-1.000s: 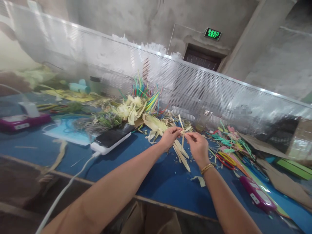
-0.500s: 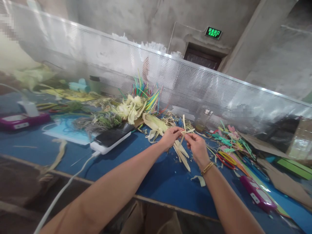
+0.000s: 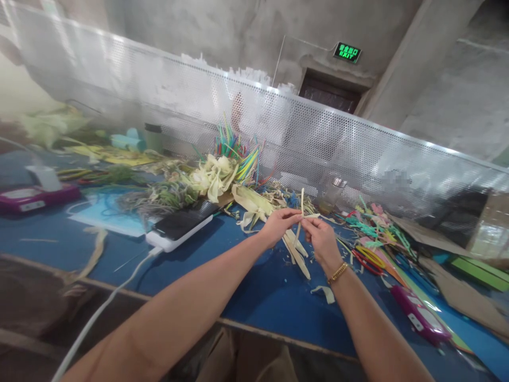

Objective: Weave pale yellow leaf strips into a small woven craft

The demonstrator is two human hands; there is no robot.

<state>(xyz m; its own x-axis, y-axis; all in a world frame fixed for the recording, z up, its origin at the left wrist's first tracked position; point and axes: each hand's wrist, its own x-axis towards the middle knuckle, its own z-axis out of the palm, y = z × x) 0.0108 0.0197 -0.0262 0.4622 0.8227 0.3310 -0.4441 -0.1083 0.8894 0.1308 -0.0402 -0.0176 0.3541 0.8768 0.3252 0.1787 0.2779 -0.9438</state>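
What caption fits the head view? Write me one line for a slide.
Left hand and right hand pinch pale strips above a blue table.

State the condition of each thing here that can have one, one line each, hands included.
Left hand: closed, pinching pale strips
Right hand: closed, pinching the same pale strips
Pale strips: crossed, held between both hands
Exit sign: lit green
Dark-screened device: screen dark, plugged in at one end
Purple power strip at left: white plug inserted
Glass jar: metal lid on
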